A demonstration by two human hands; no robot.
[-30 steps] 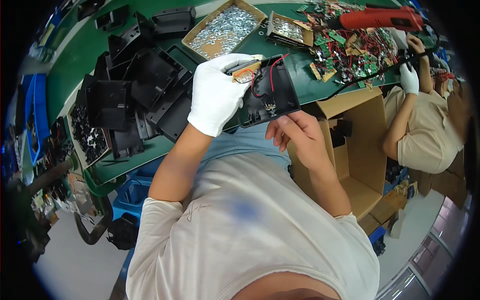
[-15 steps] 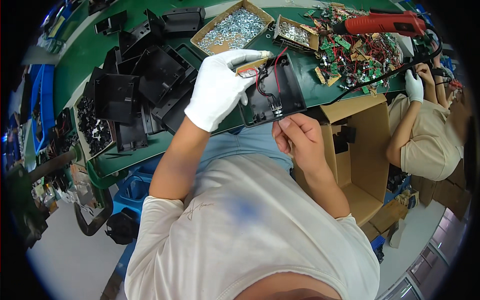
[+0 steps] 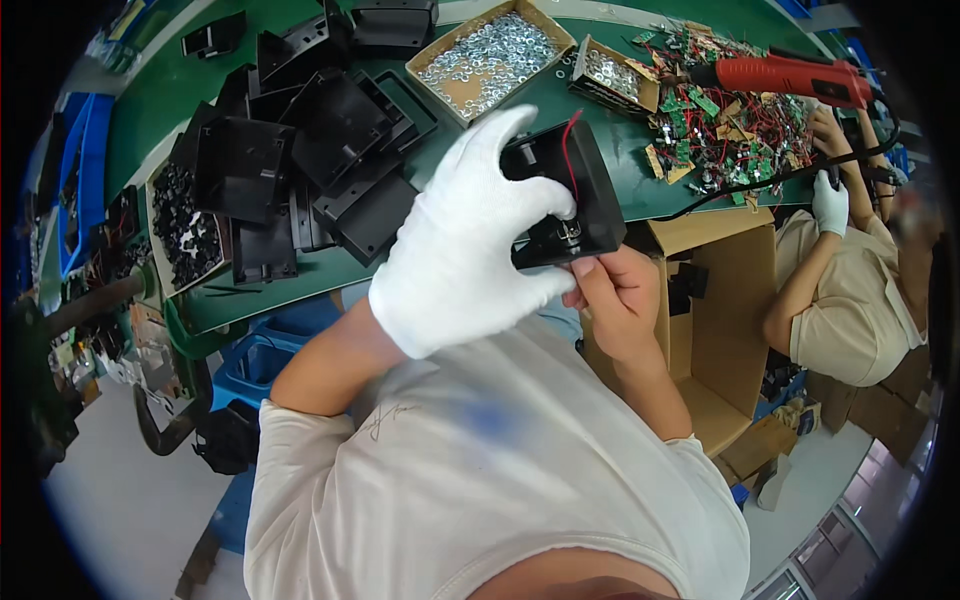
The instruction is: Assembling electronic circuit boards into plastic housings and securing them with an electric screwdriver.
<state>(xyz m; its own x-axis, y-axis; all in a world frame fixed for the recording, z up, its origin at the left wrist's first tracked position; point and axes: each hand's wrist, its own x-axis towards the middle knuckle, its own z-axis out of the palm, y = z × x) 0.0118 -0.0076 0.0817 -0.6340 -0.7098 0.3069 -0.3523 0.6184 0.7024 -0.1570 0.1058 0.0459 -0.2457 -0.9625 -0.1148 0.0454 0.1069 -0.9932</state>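
Note:
A black plastic box (image 3: 598,190), open side up and tilted, is between my two hands above the table's front edge. My left hand (image 3: 450,225), in a white glove, reaches around its near wall. One gloved finger reaches inside, by a small metal fitting (image 3: 570,232); the thumb lies outside, below the wall. A red wire (image 3: 571,150) stands up out of the box. My bare right hand (image 3: 622,295) is closed at the box's near right corner, thumb against the edge. Whether its curled fingers also hold a small part is hidden.
Black plastic boxes (image 3: 240,170) are piled on the green table, left. Farther back are a tray of metal washers (image 3: 490,60) and a smaller box of metal parts (image 3: 612,75). Wired circuit boards (image 3: 730,120) lie under a red power screwdriver (image 3: 790,78). An open carton (image 3: 740,330) and a co-worker (image 3: 850,290) are at right.
My gloved hand has shifted from the box's far left side to its near wall, fingers spread wider. The box has tilted, and the yellowish board seen inside earlier is hidden.

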